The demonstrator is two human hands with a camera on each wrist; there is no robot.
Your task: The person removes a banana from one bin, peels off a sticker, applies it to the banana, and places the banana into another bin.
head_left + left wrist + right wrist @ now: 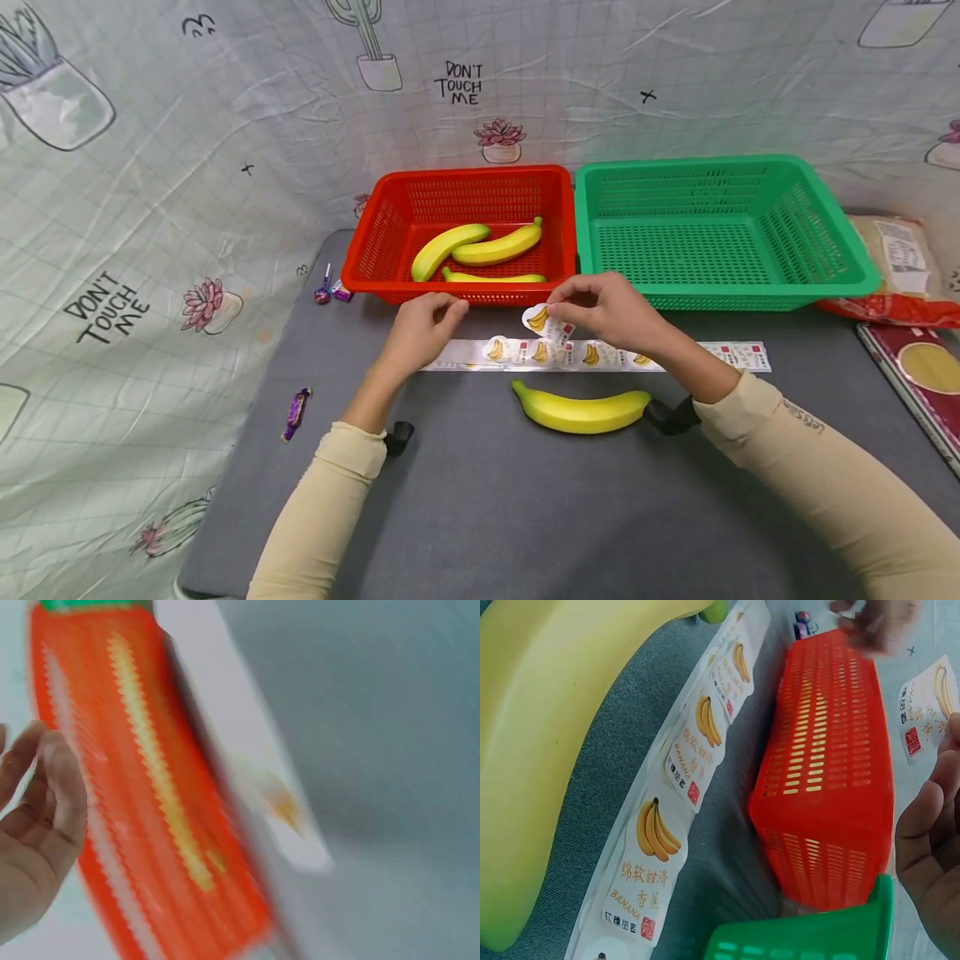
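My right hand (pixel 609 313) pinches a white banana sticker (pixel 537 320) between thumb and fingers, above the sticker strip. In the right wrist view the peeled sticker (pixel 924 709) shows its banana picture and lettering. My left hand (pixel 422 335) is over the left end of the strip, fingers loosely bent and holding nothing. The strip (pixel 457 354) lies flat across the table with several banana stickers on it. In front of it a yellow banana (pixel 583 413) lies sideways, its stem to the left.
A red basket (pixel 468 177) with three bananas visible stands behind my hands. Beside it is an empty green basket (pixel 723 296). At the left lie a purple wrapped candy (pixel 297 413) and a lollipop (pixel 322 293). A bag (pixel 903 258) and a dark red box (pixel 918 367) are at the right.
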